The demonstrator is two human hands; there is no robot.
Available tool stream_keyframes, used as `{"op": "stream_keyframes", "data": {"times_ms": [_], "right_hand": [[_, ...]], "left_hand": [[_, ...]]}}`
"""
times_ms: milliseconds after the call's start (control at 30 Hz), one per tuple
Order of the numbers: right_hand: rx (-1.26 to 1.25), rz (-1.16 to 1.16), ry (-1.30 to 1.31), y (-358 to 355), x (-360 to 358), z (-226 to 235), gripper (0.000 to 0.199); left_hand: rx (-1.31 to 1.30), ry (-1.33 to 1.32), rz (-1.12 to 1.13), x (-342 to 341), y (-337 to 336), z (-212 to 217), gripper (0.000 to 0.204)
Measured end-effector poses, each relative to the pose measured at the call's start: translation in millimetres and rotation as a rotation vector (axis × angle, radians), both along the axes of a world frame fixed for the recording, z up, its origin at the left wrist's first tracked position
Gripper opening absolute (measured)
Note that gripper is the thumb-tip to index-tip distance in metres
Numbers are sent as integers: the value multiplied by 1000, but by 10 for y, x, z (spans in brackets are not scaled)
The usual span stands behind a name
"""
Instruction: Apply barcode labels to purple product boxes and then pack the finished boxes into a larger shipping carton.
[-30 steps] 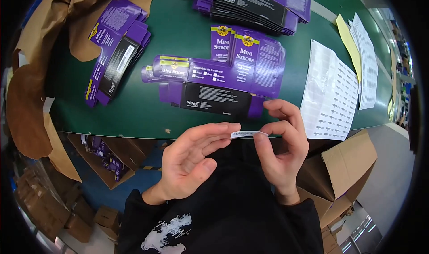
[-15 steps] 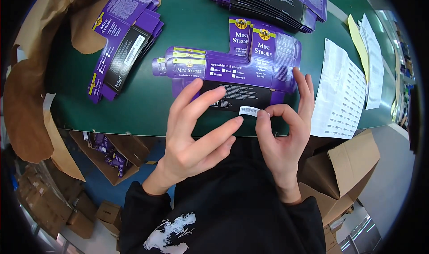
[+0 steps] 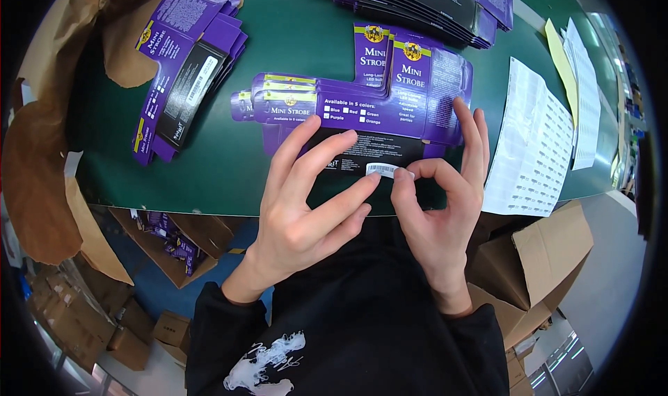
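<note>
A small white barcode sticker is pinched at its right end between the thumb and forefinger of my right hand. It lies over the black panel of a flat purple carton, the top one of a loosely fanned pile; whether it is stuck down I cannot tell. My right hand's other fingers reach up to the carton's right edge. My left hand is spread, two fingertips resting on the carton's left part. One of its lower fingertips meets the sticker's near edge.
At the left lies a pile of flat purple cartons, its top one bearing a barcode label. A taller stack sits at the back. Label sheets lie to the right. Open cardboard boxes stand below the green table; brown paper hangs left.
The sticker has shifted slightly left and up over the black panel with my right fingers. My left fingertip has come against its edge.
</note>
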State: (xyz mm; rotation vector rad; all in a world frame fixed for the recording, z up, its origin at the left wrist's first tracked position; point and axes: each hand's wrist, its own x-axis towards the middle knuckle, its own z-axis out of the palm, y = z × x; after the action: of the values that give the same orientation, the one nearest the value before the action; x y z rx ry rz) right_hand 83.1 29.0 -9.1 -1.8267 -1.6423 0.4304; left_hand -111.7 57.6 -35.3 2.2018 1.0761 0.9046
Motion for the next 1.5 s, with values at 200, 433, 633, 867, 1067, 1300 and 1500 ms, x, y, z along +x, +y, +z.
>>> {"op": "stream_keyframes", "data": {"times_ms": [200, 433, 633, 867, 1067, 1300, 1500], "right_hand": [[-5, -1, -2, 6, 6, -23, 9], [-18, 6, 17, 11, 8, -8, 8], [-12, 6, 22, 5, 11, -19, 9], [-3, 8, 22, 8, 8, -30, 9], [0, 5, 19, 8, 7, -41, 9], [-17, 4, 14, 9, 19, -44, 9], [-26, 5, 9, 18, 35, -33, 9]], "left_hand": [[-12, 28, 3, -3, 3, 3, 34], [-19, 27, 1, 1, 5, 0, 35], [-4, 37, 11, 13, 4, -2, 34], [-4, 38, 16, 20, 8, -6, 32], [-6, 47, 16, 16, 8, 0, 31], [8, 53, 25, 25, 7, -18, 31], [17, 31, 29, 41, 19, 3, 37]]}}
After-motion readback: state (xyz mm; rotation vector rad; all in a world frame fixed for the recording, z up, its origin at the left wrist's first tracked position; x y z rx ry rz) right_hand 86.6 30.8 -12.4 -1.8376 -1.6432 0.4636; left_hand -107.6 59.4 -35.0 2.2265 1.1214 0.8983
